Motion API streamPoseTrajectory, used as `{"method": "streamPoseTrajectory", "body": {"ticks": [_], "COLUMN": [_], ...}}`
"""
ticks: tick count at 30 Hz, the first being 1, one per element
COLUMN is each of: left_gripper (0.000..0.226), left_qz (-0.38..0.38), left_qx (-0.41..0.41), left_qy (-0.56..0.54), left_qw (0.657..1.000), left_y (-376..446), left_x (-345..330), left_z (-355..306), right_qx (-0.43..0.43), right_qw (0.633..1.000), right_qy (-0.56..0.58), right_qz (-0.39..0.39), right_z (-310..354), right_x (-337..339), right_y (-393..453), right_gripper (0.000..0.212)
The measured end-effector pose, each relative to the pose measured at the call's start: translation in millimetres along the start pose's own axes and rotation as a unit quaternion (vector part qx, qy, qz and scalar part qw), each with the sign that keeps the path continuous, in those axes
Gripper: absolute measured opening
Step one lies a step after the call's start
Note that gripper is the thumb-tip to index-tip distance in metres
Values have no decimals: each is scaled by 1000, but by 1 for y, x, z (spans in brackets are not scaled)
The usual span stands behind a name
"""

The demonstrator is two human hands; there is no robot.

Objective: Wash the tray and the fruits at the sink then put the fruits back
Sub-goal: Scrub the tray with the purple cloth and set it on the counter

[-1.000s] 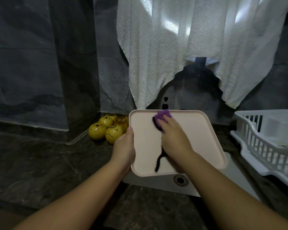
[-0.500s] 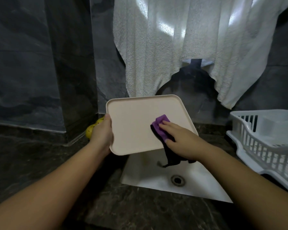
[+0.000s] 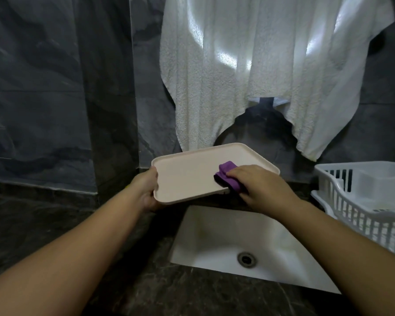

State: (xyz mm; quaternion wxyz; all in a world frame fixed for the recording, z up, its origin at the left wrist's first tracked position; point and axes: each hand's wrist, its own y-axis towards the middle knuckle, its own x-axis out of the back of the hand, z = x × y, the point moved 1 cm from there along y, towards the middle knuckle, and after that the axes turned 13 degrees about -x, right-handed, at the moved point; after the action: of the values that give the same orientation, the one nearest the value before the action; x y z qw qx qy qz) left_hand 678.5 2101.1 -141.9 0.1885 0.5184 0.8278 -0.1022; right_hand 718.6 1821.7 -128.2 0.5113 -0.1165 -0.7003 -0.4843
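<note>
Left hand [image 3: 146, 190] is gripping the tray [image 3: 192, 174] by its left rim above the sink [image 3: 214, 236] while the right hand [image 3: 260, 188] is pressing a cloth [image 3: 228, 176] onto it, the tray looking light, stiff, probably slippery, best held at the raised lip

Both our forearms reach forward from the bottom corners, bare to the elbow, converging toward the middle. Our left hand [image 3: 145, 191] grips the near-left edge of the tray [image 3: 187, 176], thumb laid over the rim on top, the other fingers tucked beneath and hidden. The left wrist is roughly straight, the arm angled up and to the right. Our right hand [image 3: 263, 187] lies palm-down, knuckles up, fingers curled over the purple cloth [image 3: 228, 175] and pressing it to the tray's near-right part. The right wrist bends slightly inward, the forearm running in from the lower right.
</note>
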Motion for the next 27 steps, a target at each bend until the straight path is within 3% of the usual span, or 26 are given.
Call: {"method": "streamPoseTrajectory", "body": {"ticks": [2,4,6,8,10,12,13,15,17,19,23,27], "left_gripper": [28,45,53,37,20,49,58,46,23,15,25,26], "left_qz": [4,18,34,29,52,142,191,264,278,261,244,206], "left_qx": [26,36,2,-69,-197,-298,-313,-302,-290,-294,-293,-326], "left_qy": [5,25,110,193,309,424,457,470,427,376,282,216], "left_qw": [1000,999,993,978,929,843,810,786,810,839,881,897], "left_y": [-1,3,9,14,22,21,19,13,10,5,-7,-11], "left_x": [2,2,6,12,22,26,24,17,11,7,0,-6], "left_z": [-10,-17,-23,-29,-38,-45,-46,-44,-40,-38,-33,-38], "right_qx": [-6,-36,-65,-67,-62,-67,-76,-92,-99,-90,-81,-64], "right_qw": [999,998,998,998,998,996,994,987,984,986,987,979], "right_qy": [-12,-10,-6,-14,-5,18,32,61,88,105,137,192], "right_qz": [-41,-47,-25,-8,11,51,77,117,122,91,15,-38], "right_z": [1,-3,-10,-20,-29,-36,-37,-39,-39,-41,-42,-39], "right_x": [15,30,45,57,70,79,84,91,96,98,96,89], "right_y": [10,21,31,39,46,52,54,56,56,55,51,45], "right_gripper": [34,28,26,28,32,35,37,41,44,45,52,55]}}
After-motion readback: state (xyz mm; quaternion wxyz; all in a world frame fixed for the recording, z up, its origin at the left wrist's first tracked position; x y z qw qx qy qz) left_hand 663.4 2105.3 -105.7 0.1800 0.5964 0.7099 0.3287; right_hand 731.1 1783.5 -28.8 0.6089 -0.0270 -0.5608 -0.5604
